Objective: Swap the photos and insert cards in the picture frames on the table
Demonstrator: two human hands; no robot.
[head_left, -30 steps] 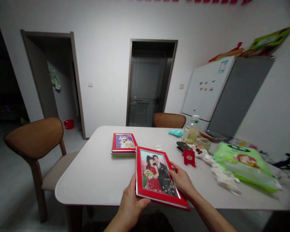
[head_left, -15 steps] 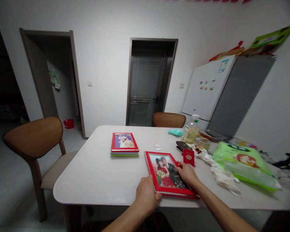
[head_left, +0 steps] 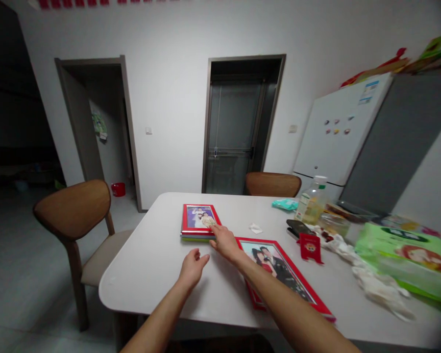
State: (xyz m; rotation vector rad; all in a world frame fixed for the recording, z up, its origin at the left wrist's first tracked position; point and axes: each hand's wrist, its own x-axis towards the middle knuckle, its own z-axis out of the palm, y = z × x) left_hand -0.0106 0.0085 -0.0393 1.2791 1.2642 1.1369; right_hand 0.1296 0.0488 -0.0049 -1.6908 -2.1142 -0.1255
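Note:
A small red picture frame (head_left: 201, 218) lies on top of a stack at the middle of the white table (head_left: 147, 274). My right hand (head_left: 224, 241) reaches the stack's near right corner, its fingers stretched over the edge of the frame; a firm grip is not visible. Just in front of the stack, my left hand (head_left: 194, 267) hovers with thumb and fingers apart and nothing in it. A larger red picture frame (head_left: 279, 264) with a couple's photo lies flat on the right, partly hidden under my right forearm.
Right of the large frame are a red booklet (head_left: 310, 246), a dark phone (head_left: 297, 227), a bottle (head_left: 311, 203), crumpled tissues (head_left: 375, 284) and a green tissue pack (head_left: 404, 255). A tissue scrap (head_left: 256, 228) lies mid-table. Wooden chairs (head_left: 75, 208) stand left and behind.
Both hands have let go of the large picture frame and moved left toward the stack. The large frame now lies flat, turned slightly. The view has shifted left.

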